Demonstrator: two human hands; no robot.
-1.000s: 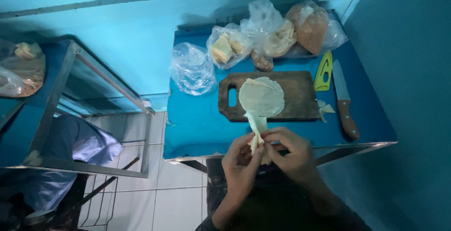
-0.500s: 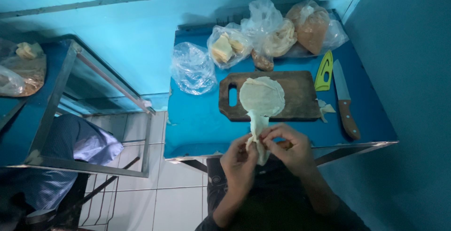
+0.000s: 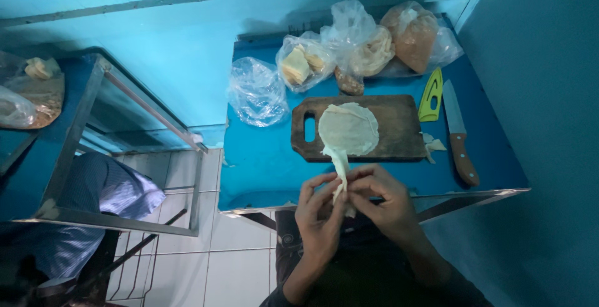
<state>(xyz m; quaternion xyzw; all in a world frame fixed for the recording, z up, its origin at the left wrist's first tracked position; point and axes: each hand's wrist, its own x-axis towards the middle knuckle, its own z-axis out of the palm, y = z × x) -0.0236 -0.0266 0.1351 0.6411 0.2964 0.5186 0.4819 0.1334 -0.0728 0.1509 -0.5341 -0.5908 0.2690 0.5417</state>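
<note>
Bare counter [image 3: 262,163] runs along the near edge and up the left side, so hands can pass freely from the near left corner toward the board [image 3: 399,126]. The board fills the counter's middle, with the thin wrapper [image 3: 349,129] spread on it. The back edge is crowded with plastic bags [image 3: 349,48] touching one another from the back left to the back right corner, with no gap between them. Right of the board lie a green sheath [image 3: 430,95] and a knife [image 3: 458,135], leaving only a narrow strip beside the right edge. Both hands [image 3: 352,204] hang at the near edge, pinching a strip of wrapper.
</note>
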